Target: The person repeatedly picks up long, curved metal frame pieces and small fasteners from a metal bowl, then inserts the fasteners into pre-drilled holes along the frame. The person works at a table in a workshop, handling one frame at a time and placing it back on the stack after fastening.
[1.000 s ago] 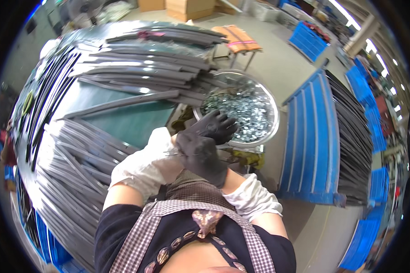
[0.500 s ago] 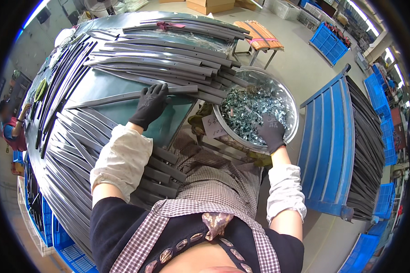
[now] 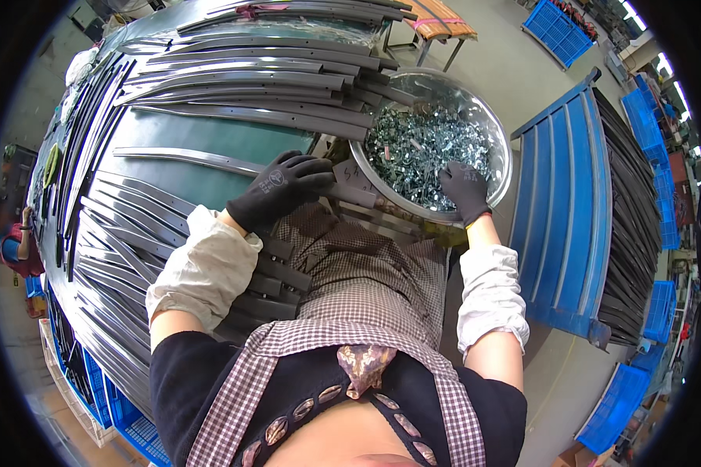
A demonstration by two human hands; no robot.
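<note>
- Shifted nearer me: grey strip (image 3: 202, 159), crossing the edge of the table (image 3: 202, 132), my left hand (image 3: 284, 187) clamped on it.
- My right hand (image 3: 466, 191) dips among shiny metal pieces (image 3: 422, 156) in the bowl (image 3: 509, 159); I can't tell if it pinches any.
- Beyond: orange stool (image 3: 438, 19).

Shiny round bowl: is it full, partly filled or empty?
Partly filled: small shiny pieces lie in the bowl, some wall bare above them.

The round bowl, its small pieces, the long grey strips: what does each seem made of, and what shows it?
Bowl: polished metal, probably steel; its rim gleams. Small pieces: apparently metal, shiny; they glint sharply. Strips: satiny plastic or coated metal; soft highlights leave it open.
</note>
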